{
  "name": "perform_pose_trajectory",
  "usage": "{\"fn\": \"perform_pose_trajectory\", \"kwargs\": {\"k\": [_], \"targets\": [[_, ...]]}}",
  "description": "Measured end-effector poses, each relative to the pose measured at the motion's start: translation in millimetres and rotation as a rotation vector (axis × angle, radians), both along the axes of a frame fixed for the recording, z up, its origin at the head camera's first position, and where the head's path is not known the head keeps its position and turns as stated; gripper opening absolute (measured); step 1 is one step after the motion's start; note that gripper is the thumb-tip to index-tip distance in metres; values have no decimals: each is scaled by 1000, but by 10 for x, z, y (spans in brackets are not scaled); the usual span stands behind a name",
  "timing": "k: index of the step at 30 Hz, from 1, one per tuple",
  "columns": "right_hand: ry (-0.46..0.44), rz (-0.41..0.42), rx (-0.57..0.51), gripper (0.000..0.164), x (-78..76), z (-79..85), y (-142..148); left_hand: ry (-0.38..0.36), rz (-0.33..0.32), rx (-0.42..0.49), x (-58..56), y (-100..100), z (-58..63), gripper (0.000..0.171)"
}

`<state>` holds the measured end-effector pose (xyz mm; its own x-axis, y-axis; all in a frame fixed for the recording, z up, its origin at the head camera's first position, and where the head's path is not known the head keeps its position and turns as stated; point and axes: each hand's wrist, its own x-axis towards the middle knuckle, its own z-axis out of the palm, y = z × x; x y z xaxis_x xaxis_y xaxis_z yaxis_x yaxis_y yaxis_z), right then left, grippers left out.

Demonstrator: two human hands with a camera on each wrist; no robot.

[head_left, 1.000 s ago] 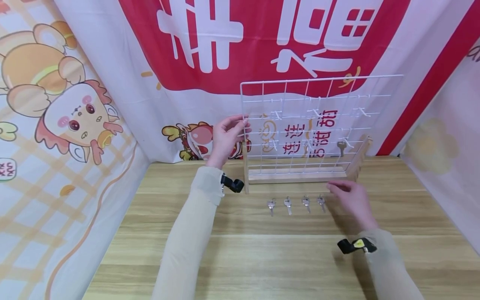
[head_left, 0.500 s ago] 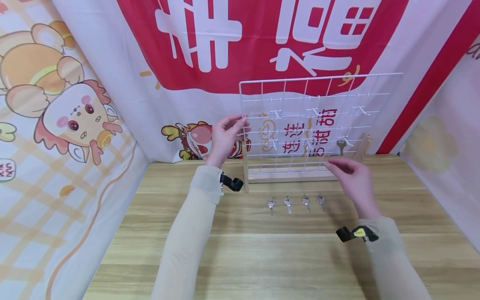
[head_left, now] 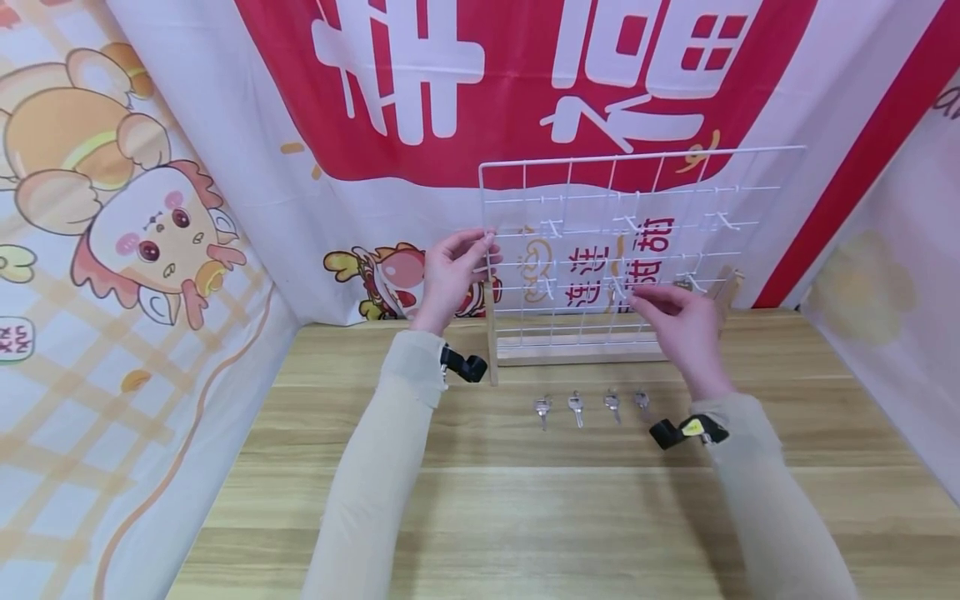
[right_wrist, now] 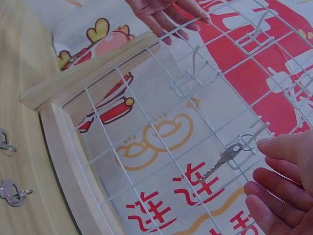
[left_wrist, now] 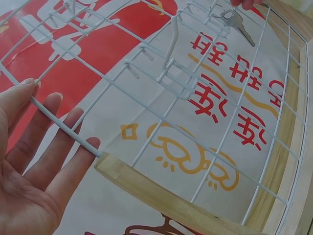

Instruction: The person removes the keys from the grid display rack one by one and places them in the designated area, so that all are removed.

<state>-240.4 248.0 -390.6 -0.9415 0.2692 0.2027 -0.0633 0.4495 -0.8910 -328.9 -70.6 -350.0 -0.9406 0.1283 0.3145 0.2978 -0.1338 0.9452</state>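
A white wire grid rack with several hooks stands in a wooden base. My left hand holds its left edge wire, thumb on one side and fingers on the other. My right hand is at the lower middle hook. In the right wrist view its thumb and fingers pinch the ring of a silver key, whose blade points down in front of the grid. The left wrist view shows a key by the right fingertips. Whether the ring is around the hook I cannot tell.
Several keys with rings lie in a row on the wooden table, among them a key in front of the base. Another key hangs at the lower right hook, partly covered by my right hand. A printed cloth stands behind.
My right hand has risen from the table near the row of keys, then moved left to the lower middle hook. My left hand stays on the rack's edge.
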Motion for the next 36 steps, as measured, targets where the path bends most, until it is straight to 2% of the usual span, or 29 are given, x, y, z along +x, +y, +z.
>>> {"fn": "perform_pose_trajectory", "kwargs": {"k": [5,12,22,36], "targets": [[7,-13,28,38,-73,-15,-47,-5,2,2,0,-6,-2,32],[-31,-11,35,40,-90,1,-79,-9,5,2,8,-7,0,32],[-42,5,41,32,-148,2,-120,-8,2,5,20,-16,4,30],[32,-11,14,26,-231,-75,-139,-1,-11,9,-11,-9,-14,29]]}}
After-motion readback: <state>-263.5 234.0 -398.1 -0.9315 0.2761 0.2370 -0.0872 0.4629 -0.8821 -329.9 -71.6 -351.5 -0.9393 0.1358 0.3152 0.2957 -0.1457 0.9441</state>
